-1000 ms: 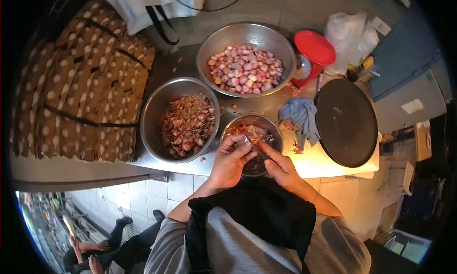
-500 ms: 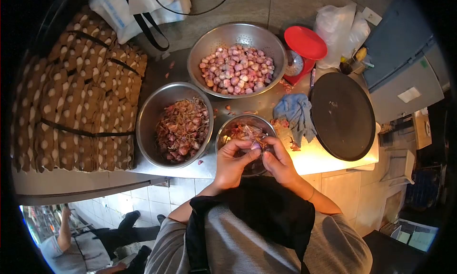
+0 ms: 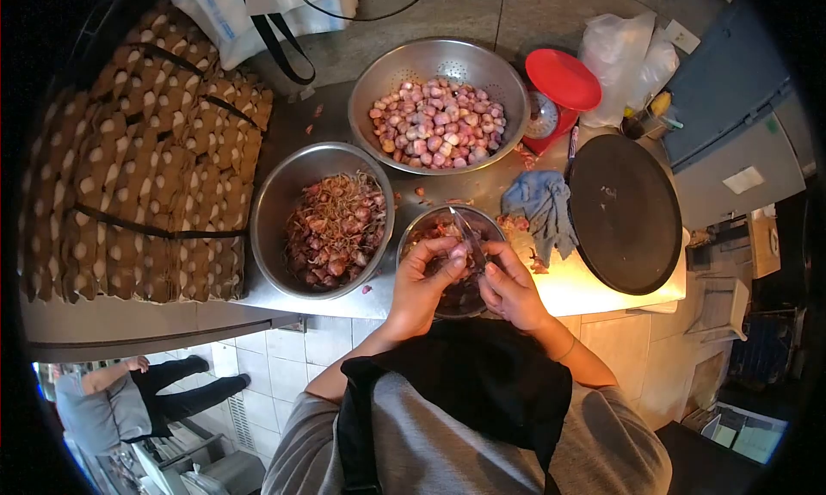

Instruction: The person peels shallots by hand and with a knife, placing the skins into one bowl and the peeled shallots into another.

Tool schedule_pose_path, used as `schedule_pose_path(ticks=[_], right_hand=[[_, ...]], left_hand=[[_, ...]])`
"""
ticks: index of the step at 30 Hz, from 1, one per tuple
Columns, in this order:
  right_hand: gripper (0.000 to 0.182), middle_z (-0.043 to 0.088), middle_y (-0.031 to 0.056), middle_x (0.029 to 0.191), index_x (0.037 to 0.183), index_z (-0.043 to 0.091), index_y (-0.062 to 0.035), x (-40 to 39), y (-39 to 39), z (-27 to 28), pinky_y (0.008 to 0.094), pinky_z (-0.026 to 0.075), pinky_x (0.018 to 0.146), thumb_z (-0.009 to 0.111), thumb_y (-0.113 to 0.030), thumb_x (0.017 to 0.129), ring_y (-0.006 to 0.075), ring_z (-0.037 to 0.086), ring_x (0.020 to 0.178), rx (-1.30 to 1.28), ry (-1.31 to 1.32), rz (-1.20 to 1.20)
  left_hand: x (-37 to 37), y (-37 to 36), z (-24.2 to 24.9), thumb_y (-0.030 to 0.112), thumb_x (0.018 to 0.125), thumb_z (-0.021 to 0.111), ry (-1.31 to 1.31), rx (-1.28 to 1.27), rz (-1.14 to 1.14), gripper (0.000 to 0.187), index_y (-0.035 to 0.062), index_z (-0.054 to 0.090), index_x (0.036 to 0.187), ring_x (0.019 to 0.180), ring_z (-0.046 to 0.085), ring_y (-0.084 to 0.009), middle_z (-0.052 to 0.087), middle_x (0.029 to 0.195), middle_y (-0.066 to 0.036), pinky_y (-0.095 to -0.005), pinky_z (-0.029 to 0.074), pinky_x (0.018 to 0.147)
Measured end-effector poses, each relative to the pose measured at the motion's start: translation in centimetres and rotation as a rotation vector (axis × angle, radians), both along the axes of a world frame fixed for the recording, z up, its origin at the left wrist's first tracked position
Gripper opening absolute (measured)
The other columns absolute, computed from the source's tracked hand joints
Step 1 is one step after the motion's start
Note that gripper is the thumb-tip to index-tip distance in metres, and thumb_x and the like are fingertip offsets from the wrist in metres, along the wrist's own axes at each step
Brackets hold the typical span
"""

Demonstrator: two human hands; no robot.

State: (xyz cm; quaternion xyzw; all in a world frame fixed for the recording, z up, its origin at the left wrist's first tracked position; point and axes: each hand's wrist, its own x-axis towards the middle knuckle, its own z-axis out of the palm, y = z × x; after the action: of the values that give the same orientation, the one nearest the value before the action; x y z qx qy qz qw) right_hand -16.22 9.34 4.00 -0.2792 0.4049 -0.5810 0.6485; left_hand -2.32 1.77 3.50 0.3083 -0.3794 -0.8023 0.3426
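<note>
My left hand (image 3: 419, 287) pinches a pinkish shallot (image 3: 459, 251) above a small metal bowl (image 3: 408, 237) of skins. In my right hand (image 3: 511, 288) is a knife (image 3: 465, 229), its blade pointing up and away, close against the shallot. Behind the small bowl stands a perforated colander (image 3: 365, 142) holding many peeled shallots (image 3: 437, 120). To the left, a larger metal bowl (image 3: 266, 245) contains unpeeled shallots (image 3: 334, 228) with dry roots. The bottom of the small bowl is partly hidden by my hands.
Strapped egg trays (image 3: 155, 176) are stacked at left. A blue cloth (image 3: 542, 209), a dark round tray (image 3: 624, 215), a red scale (image 3: 564, 80) and plastic bags (image 3: 615, 60) lie to the right. Another person (image 3: 112, 405) is at lower left, beyond the counter.
The knife blade now shows upright beside the shallot; before, it was not visible. My hands have shifted slightly apart. The other person has moved, and the view has shifted a little.
</note>
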Motion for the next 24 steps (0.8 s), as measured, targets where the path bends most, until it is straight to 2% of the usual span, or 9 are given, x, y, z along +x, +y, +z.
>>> schedule_pose_path(ticks=[1,4,8,10,12,15,19,22,24], right_hand=[[0.020,0.034,-0.0027,0.060,0.107,0.038,-0.0089,0.0,0.0,0.1,0.0179,0.025,0.042,0.040,-0.021,0.092,0.0049,0.032,0.048,0.007,0.001,0.007],[0.020,0.034,-0.0034,0.060,0.107,0.038,-0.0084,-0.4,-0.4,-0.1,0.0181,0.025,0.043,0.041,-0.020,0.091,0.0045,0.031,0.048,0.024,0.038,-0.044],[0.018,0.034,-0.0031,0.061,0.105,0.037,-0.0082,-1.6,-1.0,-0.3,0.0183,0.025,0.043,0.040,-0.019,0.092,0.0046,0.031,0.049,0.029,0.111,-0.088],[0.026,0.034,-0.0049,0.062,0.115,0.036,-0.0087,-1.1,-1.2,0.4,0.0175,0.024,0.044,0.040,-0.017,0.092,0.0042,0.030,0.049,0.046,0.159,-0.107],[0.035,0.034,-0.0066,0.063,0.126,0.034,-0.0093,-0.7,-1.2,1.1,0.0167,0.024,0.045,0.040,-0.016,0.092,0.0038,0.029,0.050,0.064,0.209,-0.126],[0.042,0.034,-0.0078,0.064,0.133,0.029,-0.0107,-0.8,-0.7,0.3,0.0159,0.024,0.046,0.039,-0.013,0.092,0.0032,0.028,0.051,0.003,0.205,0.006],[0.042,0.032,-0.0067,0.064,0.132,0.032,-0.0092,0.0,-0.2,0.0,0.0163,0.023,0.045,0.040,-0.014,0.091,0.0029,0.027,0.050,0.026,0.141,0.011],[0.043,0.046,-0.0028,0.074,0.132,0.031,-0.0073,0.4,0.2,0.3,0.0155,0.035,0.054,0.040,-0.016,0.091,0.0046,0.043,0.060,-0.027,0.242,0.070],[0.045,0.045,0.0114,0.121,0.134,0.028,-0.0091,1.1,-0.1,-0.3,0.0182,0.027,0.093,0.041,-0.017,0.091,0.0113,0.040,0.113,-0.098,0.495,0.025]], left_hand=[[0.0,-0.1,-0.2,0.006,0.083,0.054,-0.024,-0.070,-0.005,0.021,0.0043,0.051,0.104,0.094,0.053,-0.0127,0.055,0.102,-0.006,-0.0279,0.048,0.077],[0.3,-0.3,-0.1,0.005,0.083,0.055,-0.074,-0.050,-0.022,0.026,0.0047,0.050,0.108,0.095,0.053,-0.0116,0.055,0.103,-0.005,-0.0259,0.046,0.078],[0.6,-0.5,1.4,0.006,0.084,0.054,-0.020,0.008,-0.004,0.030,0.0058,0.048,0.113,0.094,0.052,-0.0110,0.055,0.104,-0.005,-0.0232,0.044,0.078],[0.8,-0.8,1.3,0.006,0.084,0.054,0.056,0.063,0.007,0.031,0.0064,0.047,0.115,0.092,0.052,-0.0100,0.054,0.107,-0.004,-0.0218,0.044,0.074],[1.4,-1.3,0.6,0.007,0.085,0.053,0.120,0.152,-0.037,0.029,0.0073,0.048,0.113,0.092,0.053,-0.0117,0.054,0.106,-0.005,-0.0227,0.044,0.076],[1.7,-1.6,0.3,0.007,0.086,0.050,0.211,0.239,-0.069,0.022,0.0080,0.048,0.108,0.094,0.053,-0.0138,0.055,0.101,-0.004,-0.0241,0.044,0.079],[1.2,-1.7,0.5,0.006,0.085,0.051,0.244,0.274,-0.057,0.017,0.0079,0.049,0.103,0.091,0.055,-0.0152,0.055,0.100,-0.005,-0.0274,0.045,0.081],[1.0,-1.5,0.4,0.006,0.086,0.051,0.233,0.238,-0.035,0.020,0.0081,0.048,0.105,0.093,0.055,-0.0160,0.055,0.101,-0.004,-0.0285,0.045,0.084],[1.0,-1.4,0.2,0.004,0.086,0.050,0.232,0.239,-0.025,0.020,0.0084,0.048,0.105,0.100,0.052,-0.0178,0.055,0.102,-0.004,-0.0292,0.043,0.088]])
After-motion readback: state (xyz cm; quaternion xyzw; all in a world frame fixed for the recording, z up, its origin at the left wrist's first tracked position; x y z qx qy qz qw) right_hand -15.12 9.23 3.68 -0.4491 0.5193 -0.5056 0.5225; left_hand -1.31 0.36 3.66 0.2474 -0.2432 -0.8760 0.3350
